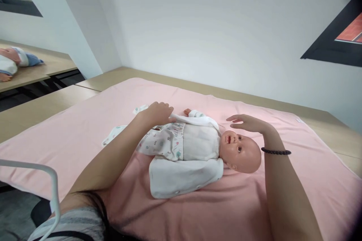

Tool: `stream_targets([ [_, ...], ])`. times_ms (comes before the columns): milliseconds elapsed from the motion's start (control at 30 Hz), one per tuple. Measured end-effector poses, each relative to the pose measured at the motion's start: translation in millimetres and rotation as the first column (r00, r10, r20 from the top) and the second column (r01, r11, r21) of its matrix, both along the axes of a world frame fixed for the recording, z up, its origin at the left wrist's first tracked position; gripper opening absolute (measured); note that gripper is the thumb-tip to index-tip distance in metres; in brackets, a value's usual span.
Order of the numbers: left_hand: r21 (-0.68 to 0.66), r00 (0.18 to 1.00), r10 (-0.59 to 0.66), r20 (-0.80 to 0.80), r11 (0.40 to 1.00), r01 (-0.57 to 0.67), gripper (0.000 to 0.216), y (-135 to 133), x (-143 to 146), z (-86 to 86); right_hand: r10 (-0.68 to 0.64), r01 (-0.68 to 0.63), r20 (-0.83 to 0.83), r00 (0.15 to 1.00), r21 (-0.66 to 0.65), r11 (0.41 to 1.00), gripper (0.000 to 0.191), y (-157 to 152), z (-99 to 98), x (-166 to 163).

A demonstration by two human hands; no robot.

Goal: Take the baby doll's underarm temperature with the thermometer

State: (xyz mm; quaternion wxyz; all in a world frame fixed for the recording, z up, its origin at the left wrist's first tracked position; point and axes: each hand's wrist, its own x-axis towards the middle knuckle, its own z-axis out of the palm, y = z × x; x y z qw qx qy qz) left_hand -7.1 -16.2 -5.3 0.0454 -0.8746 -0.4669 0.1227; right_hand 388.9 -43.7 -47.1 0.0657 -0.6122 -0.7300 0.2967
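Note:
A baby doll lies on its back on a pink blanket, head to the right. It wears a white top and patterned trousers. My left hand rests on the doll's clothing near its far arm, fingers curled onto the white fabric. My right hand hovers just above the doll's head with fingers spread, holding nothing. A dark bracelet sits on my right wrist.
The blanket covers a beige table set against a white wall. Another doll lies on a table at the far left. A white cable curves at the lower left. Dark window frames show at the upper corners.

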Motion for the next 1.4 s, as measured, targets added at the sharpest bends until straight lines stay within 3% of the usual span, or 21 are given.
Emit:
stream_targets([
  [200,-0.249,0.977,0.013,0.213,0.968,0.041,0.062,21,6,-19.5,-0.061,0.061,-0.106,0.993,0.000,0.998,0.031,21,-43.3,1],
  [333,-0.157,0.945,-0.042,0.323,0.983,0.097,0.061,41,10,-41.9,-0.061,0.065,-0.137,0.989,0.024,0.998,0.025,25,-52.7,2],
  [433,-0.094,0.906,-0.118,0.406,0.981,0.170,0.041,51,13,-52.4,-0.067,0.078,-0.168,0.984,0.062,0.995,0.023,26,-52.5,7],
  [533,0.001,0.781,-0.139,0.609,0.985,0.175,0.027,55,15,-54.1,-0.122,0.153,-0.202,0.972,0.149,0.977,0.026,27,-47.3,14],
  [633,0.109,0.580,-0.142,0.802,0.990,0.091,0.029,57,18,-53.2,-0.168,0.234,-0.262,0.950,0.246,0.941,0.033,24,-32.1,19],
  [700,0.128,0.525,-0.123,0.842,0.991,0.026,0.033,57,19,-56.5,-0.162,0.256,-0.311,0.936,0.288,0.923,0.036,18,-15.9,17],
  [733,0.122,0.557,-0.099,0.825,0.992,-0.005,0.037,58,19,-59.8,-0.142,0.249,-0.340,0.930,0.296,0.922,0.036,13,-6.7,14],
  [833,0.065,0.753,0.032,0.657,0.993,-0.099,0.053,59,19,-72.5,-0.030,0.150,-0.419,0.908,0.256,0.955,0.034,-2,19.7,-5],
  [900,0.053,0.818,0.099,0.567,0.986,-0.156,0.055,59,19,-77.0,0.034,0.054,-0.393,0.919,0.212,0.976,0.028,-12,32.2,-21],
  [1000,0.066,0.807,0.072,0.586,0.989,-0.136,0.049,56,16,-69.3,0.088,-0.047,-0.211,0.974,0.190,0.981,0.017,-21,40.1,-41],
  [1100,-0.004,0.791,-0.101,0.604,0.992,0.129,0.044,51,12,-51.9,0.111,-0.092,-0.091,0.990,0.192,0.977,0.010,-23,38.1,-50],
  [1200,-0.006,0.738,-0.281,0.613,0.933,0.360,0.030,47,10,-42.3,0.089,-0.078,-0.056,0.994,0.172,0.982,0.008,-19,32.5,-50],
  [1267,0.091,0.724,-0.334,0.604,0.931,0.354,0.018,46,13,-43.2,0.051,-0.045,-0.030,0.998,0.159,0.986,0.007,-16,29.4,-46],
  [1400,0.226,0.722,-0.381,0.578,0.925,0.307,0.017,47,19,-51.6,-0.003,0.002,0.006,1.000,0.150,0.989,0.007,-12,25.9,-40],
])
